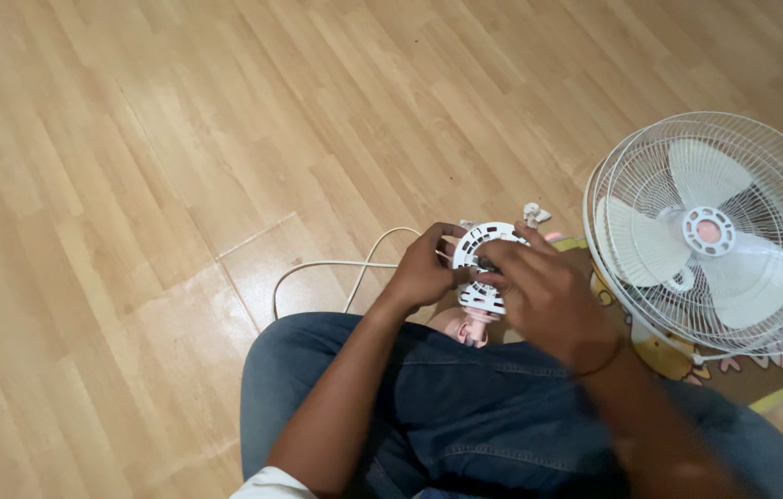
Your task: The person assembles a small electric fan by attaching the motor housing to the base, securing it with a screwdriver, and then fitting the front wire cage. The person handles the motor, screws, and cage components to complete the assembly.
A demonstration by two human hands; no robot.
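at frame centre, the left hand (424, 270) grips the white round fan motor housing (482, 263), its vented face upward; the right hand (544, 294) pinches its hub. the fan cage (710, 231) lies at right.

Single head-worn camera is looking steeply down from above the seated person, facing forward over the lap, taking in the floor (133, 185) at close range. No second view is overlapping.

Wood floor (133, 185) w/ cord (317, 268), fan grille (779, 166), mat (779, 379)
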